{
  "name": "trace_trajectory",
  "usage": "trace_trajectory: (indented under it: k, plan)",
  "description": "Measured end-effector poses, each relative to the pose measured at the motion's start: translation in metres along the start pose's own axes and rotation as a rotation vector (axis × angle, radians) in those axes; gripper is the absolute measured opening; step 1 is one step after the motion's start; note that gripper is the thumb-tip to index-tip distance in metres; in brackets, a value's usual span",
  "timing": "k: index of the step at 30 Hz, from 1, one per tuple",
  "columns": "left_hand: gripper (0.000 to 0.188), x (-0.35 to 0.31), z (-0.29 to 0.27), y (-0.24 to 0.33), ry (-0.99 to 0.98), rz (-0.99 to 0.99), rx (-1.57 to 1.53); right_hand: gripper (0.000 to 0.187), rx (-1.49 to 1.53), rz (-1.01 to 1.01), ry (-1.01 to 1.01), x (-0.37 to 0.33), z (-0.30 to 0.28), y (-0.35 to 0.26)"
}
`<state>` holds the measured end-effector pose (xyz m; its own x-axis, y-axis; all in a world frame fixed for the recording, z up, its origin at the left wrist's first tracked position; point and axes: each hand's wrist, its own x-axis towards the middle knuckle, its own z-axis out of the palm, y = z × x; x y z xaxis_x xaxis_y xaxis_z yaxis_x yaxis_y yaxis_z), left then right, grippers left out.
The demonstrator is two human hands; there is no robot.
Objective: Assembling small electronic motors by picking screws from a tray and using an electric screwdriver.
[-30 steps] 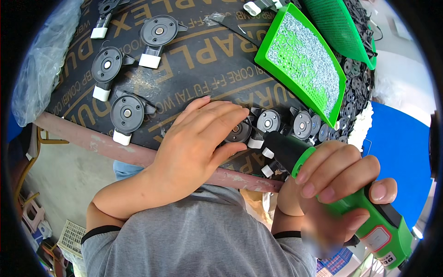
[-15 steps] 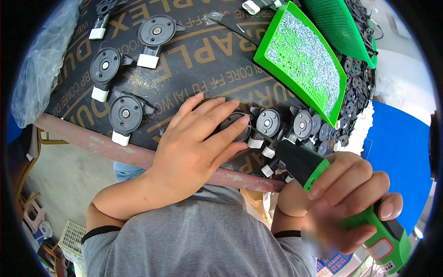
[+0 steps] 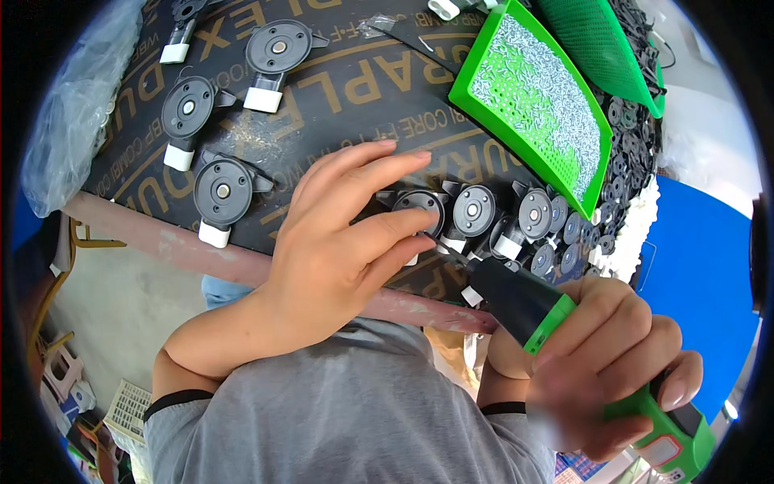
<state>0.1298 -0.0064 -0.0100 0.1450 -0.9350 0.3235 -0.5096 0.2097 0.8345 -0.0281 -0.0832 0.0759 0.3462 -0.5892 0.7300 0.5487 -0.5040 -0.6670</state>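
Observation:
My right hand (image 3: 617, 355) is wrapped around a green-and-black power screwdriver (image 3: 524, 298). Its thin bit reaches left to the fingertips of my left hand (image 3: 339, 230). The thumb and index finger of that hand close in a pinch at the bit's tip, over the edge of a black round plastic part (image 3: 419, 206). What is between those fingertips is hidden. The other fingers of my left hand reach forward, off the part. Just right of it sits a similar black disc part (image 3: 473, 210) with a white end piece, and several more crowd beyond.
A green tray (image 3: 459, 90) of small silvery screws stands at the far right, beside a green mesh basket (image 3: 592, 48). Black parts lie heaped behind them. Several black disc parts (image 3: 223, 191) with white ends are spread on the left. Clear plastic sheeting (image 3: 76, 113) hangs over the left edge.
My left hand's outer fingers have shifted forward off the black part, and its thumb and index finger have drawn together. The screwdriver has moved slightly left and down.

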Motion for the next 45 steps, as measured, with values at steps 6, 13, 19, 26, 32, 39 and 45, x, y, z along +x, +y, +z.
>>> trace_trajectory:
  k: [6,13,19,26,32,39,45]
  plan:
    - [0.024,-0.004,-0.004,-0.002,0.031,0.006,0.012,0.033,0.026,-0.005,0.024,-0.002,0.007,0.006]
    - [0.025,-0.001,-0.002,-0.007,0.004,0.049,-0.062,0.032,0.012,0.004,0.026,-0.001,0.008,0.002]
    - [0.053,-0.001,-0.002,0.003,-0.014,-0.040,0.007,0.033,-0.141,0.021,0.017,-0.001,0.008,0.002]
    - [0.057,-0.004,0.002,-0.003,-0.054,-0.001,0.089,0.034,-0.149,0.141,-0.158,0.006,0.001,0.006]
    - [0.053,0.004,0.000,0.002,-0.088,-0.015,0.045,0.030,-0.103,0.110,-0.363,0.017,-0.014,0.013]
    - [0.055,0.001,-0.002,0.003,-0.129,-0.028,0.106,0.033,-0.242,0.195,-0.118,0.007,0.006,0.007]
    - [0.056,0.007,0.001,0.006,-0.179,-0.005,0.055,0.054,-0.351,0.112,-0.049,0.038,-0.014,-0.024]
